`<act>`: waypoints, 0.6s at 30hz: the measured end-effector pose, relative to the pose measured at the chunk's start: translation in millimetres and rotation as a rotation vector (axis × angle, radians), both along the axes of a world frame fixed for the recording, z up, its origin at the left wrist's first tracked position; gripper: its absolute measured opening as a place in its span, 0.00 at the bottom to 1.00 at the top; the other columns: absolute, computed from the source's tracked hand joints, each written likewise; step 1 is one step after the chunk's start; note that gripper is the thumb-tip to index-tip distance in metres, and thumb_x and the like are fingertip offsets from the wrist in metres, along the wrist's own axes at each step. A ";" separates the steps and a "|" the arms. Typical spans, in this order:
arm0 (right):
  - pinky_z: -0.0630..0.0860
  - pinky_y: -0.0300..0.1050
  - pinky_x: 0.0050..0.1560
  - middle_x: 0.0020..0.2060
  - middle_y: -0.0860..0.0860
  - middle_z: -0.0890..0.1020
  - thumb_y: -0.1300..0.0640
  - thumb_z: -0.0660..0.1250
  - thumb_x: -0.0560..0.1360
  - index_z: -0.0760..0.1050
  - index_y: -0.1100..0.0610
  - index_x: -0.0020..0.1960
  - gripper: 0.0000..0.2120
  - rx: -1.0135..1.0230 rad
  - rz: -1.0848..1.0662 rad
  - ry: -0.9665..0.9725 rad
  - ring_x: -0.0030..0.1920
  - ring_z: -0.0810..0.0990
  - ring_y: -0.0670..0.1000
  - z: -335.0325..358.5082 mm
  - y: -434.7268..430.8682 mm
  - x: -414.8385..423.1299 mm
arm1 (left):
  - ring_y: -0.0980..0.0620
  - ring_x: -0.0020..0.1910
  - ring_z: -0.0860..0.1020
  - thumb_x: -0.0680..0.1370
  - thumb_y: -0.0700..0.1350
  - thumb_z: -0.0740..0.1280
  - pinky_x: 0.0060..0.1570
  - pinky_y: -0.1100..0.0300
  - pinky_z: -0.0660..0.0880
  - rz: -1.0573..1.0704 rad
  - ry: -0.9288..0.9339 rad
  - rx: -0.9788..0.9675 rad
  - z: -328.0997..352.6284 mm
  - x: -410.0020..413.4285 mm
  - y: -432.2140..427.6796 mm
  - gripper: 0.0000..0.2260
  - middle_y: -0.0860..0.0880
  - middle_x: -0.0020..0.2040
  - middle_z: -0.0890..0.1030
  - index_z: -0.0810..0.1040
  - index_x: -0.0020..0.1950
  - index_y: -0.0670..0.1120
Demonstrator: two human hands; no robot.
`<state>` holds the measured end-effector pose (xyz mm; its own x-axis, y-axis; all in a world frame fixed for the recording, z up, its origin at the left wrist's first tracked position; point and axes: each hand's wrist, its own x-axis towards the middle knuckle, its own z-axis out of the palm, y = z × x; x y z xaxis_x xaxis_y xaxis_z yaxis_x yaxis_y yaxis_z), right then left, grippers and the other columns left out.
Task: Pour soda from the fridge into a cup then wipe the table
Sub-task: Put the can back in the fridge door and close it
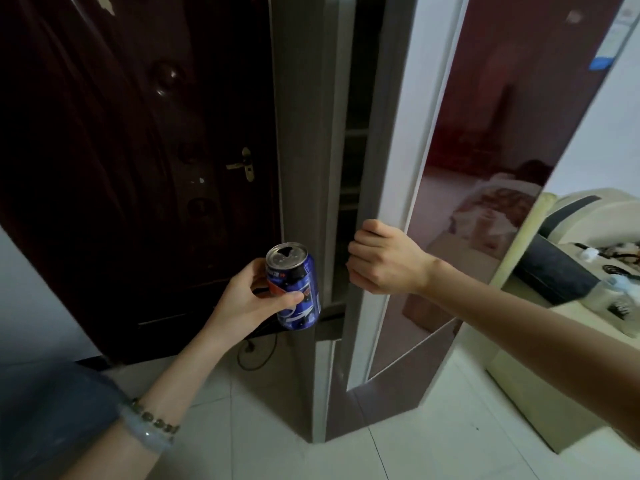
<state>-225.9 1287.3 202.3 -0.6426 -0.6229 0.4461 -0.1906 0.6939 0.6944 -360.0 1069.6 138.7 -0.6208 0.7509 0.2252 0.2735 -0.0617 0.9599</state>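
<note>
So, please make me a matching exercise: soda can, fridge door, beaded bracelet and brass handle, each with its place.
1 soda can
2 fridge door
3 beaded bracelet
4 brass handle

a on the left wrist
b gripped at its edge by the right hand
c on the dark door
d held in the left hand

Pairs: 1-d, 2-b, 3-a, 4-c

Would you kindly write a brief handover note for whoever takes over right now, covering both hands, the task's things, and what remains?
Left hand: holds the blue soda can roughly upright, with the top already opened.
Right hand: grips the edge of the fridge door, which stands ajar.
Done: the can is out of the fridge.
Left: shut the door, pour into a cup, wipe the table. No cup or cloth is in view.
</note>
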 end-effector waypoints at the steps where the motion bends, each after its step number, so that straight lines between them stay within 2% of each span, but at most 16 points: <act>1: 0.68 0.47 0.48 0.28 0.54 0.72 0.60 0.66 0.72 0.72 0.57 0.29 0.13 -0.009 -0.002 0.008 0.31 0.72 0.56 -0.5 -1.9 13.5 | 0.57 0.51 0.81 0.60 0.52 0.79 0.46 0.65 0.76 -0.014 0.004 0.003 -0.3 9.3 1.0 0.24 0.56 0.51 0.83 0.77 0.55 0.53; 6: 0.69 0.47 0.49 0.29 0.53 0.74 0.59 0.64 0.74 0.74 0.57 0.31 0.13 -0.028 -0.063 0.023 0.33 0.75 0.56 -3.9 -10.4 87.1 | 0.58 0.51 0.81 0.58 0.53 0.81 0.45 0.65 0.76 -0.054 0.000 0.013 -0.6 62.4 9.4 0.28 0.57 0.52 0.83 0.76 0.55 0.55; 11: 0.69 0.47 0.49 0.31 0.53 0.76 0.59 0.64 0.74 0.76 0.58 0.33 0.12 -0.033 -0.179 0.065 0.34 0.76 0.56 -8.4 -13.8 159.9 | 0.62 0.50 0.80 0.58 0.54 0.78 0.42 0.72 0.75 -0.116 -0.011 0.021 -1.1 119.5 21.6 0.27 0.61 0.51 0.82 0.76 0.56 0.55; 15: 0.69 0.52 0.61 0.44 0.57 0.80 0.59 0.63 0.76 0.79 0.60 0.45 0.07 0.024 -0.320 0.106 0.46 0.76 0.56 -21.1 -5.1 219.8 | 0.61 0.50 0.80 0.58 0.55 0.80 0.43 0.71 0.75 -0.168 -0.013 0.022 -2.7 163.1 30.3 0.27 0.61 0.52 0.82 0.76 0.55 0.56; 18: 0.68 0.53 0.64 0.51 0.59 0.81 0.58 0.63 0.76 0.79 0.61 0.53 0.10 0.023 -0.437 0.153 0.50 0.75 0.57 -29.0 -0.3 263.3 | 0.60 0.51 0.80 0.59 0.55 0.80 0.44 0.67 0.77 -0.220 0.005 0.009 -4.4 194.3 38.3 0.28 0.60 0.52 0.82 0.76 0.56 0.56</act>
